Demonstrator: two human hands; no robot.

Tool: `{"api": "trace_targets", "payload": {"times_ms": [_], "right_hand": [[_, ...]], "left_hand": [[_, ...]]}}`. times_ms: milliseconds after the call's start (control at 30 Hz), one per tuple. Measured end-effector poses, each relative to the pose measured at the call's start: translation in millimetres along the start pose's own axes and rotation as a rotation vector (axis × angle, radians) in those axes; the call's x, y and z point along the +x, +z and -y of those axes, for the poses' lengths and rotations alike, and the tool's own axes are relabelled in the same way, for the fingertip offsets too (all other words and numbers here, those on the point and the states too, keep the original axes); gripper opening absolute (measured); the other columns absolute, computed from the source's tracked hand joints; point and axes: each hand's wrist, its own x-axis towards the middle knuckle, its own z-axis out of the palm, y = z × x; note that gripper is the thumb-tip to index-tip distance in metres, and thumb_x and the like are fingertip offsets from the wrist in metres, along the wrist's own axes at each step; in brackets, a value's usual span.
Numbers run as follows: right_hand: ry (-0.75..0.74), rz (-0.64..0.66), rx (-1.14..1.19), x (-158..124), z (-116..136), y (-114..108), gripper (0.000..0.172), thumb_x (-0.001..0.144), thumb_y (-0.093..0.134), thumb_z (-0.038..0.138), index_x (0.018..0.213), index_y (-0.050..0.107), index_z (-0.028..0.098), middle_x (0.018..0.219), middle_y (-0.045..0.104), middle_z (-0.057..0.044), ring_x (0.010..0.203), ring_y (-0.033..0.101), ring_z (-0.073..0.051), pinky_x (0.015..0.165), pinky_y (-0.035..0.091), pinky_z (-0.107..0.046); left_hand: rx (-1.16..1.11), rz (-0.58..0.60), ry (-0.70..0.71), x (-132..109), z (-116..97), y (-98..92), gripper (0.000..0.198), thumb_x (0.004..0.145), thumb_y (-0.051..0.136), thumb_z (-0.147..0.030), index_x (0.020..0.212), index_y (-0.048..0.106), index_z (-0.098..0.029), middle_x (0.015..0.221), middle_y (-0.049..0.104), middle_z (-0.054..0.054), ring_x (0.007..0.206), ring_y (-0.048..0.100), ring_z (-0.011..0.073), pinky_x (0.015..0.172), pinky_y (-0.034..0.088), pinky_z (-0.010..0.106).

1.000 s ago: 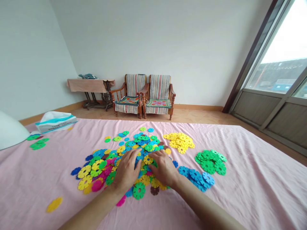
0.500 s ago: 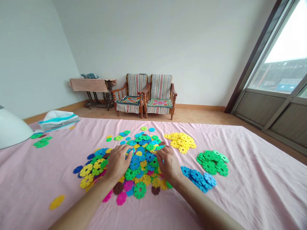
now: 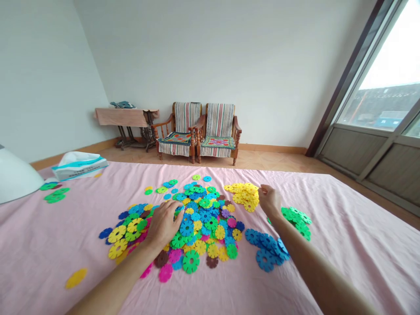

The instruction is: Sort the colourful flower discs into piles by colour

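Showing your left hand (image 3: pixel 163 225) and your right hand (image 3: pixel 269 200) working around a mixed heap of plastic snowflake discs (image 3: pixel 200 223) on a pink bedsheet (image 3: pixel 344 253). Your left hand lies palm-down on the heap's left side, its fingers loosely curved and their tips among blue and green discs; you cannot tell whether they have hold of one. Your right hand is beyond the heap's right side, its fingers curled downward and nearly closed at the edge of a pile of yellow discs (image 3: pixel 244 197). The hand hides whatever may lie under the fingertips, so you cannot tell whether they pinch a disc.

Three sorted groups lie right of the heap: the yellow discs, farthest back; green discs (image 3: pixel 295 214), just beyond your right wrist; and blue discs (image 3: pixel 264 249), nearest you and just under your right forearm. Left of the heap, well apart, lie a small group of green discs (image 3: pixel 54 195), a tissue box (image 3: pixel 78 167), and a lone yellow disc (image 3: pixel 76 278). Two striped wooden armchairs (image 3: pixel 203 131) stand on the floor beyond the heap.
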Motion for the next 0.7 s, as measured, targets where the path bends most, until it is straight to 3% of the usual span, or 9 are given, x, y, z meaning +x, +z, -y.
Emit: {"api": "trace_targets", "payload": {"times_ms": [100, 300, 467, 700], "right_hand": [[-0.055, 0.012, -0.009, -10, 7, 6, 0.034, 0.081, 0.043, 0.024, 0.103, 0.067, 0.012, 0.106, 0.066, -0.015, 0.075, 0.065, -0.019, 0.07, 0.046, -0.031], [-0.288, 0.23, 0.048, -52, 44, 29, 0.022, 0.081, 0.05, 0.02, 0.088, 0.07, 0.021, 0.085, 0.069, -0.003, 0.073, 0.062, -0.014, 0.071, 0.045, -0.025], [-0.502, 0.377, 0.009, -76, 74, 42, 0.024, 0.084, 0.055, 0.026, 0.103, 0.068, 0.02, 0.098, 0.066, -0.007, 0.093, 0.06, -0.019, 0.084, 0.043, -0.029], [-0.485, 0.445, -0.226, -81, 95, 54, 0.04, 0.081, 0.06, 0.049, 0.107, 0.064, 0.019, 0.108, 0.06, -0.011, 0.108, 0.052, -0.027, 0.094, 0.034, -0.04]], "left_hand": [[-0.001, 0.005, -0.006, 0, -2, -0.8, 0.018, 0.087, 0.048, -0.029, 0.095, 0.061, -0.019, 0.097, 0.066, 0.007, 0.093, 0.06, 0.0241, 0.085, 0.047, 0.038], [-0.016, 0.011, -0.005, 0, -4, -2.6, 0.017, 0.087, 0.048, -0.027, 0.096, 0.061, -0.019, 0.098, 0.066, 0.007, 0.095, 0.06, 0.0238, 0.086, 0.047, 0.038], [-0.02, -0.003, 0.017, -1, -3, -2.6, 0.017, 0.087, 0.049, -0.027, 0.095, 0.061, -0.02, 0.097, 0.066, 0.006, 0.093, 0.06, 0.0235, 0.085, 0.047, 0.038], [-0.017, -0.005, 0.02, 0, -4, -3.2, 0.016, 0.088, 0.049, -0.027, 0.094, 0.061, -0.019, 0.096, 0.066, 0.006, 0.093, 0.06, 0.0238, 0.085, 0.047, 0.038]]}}
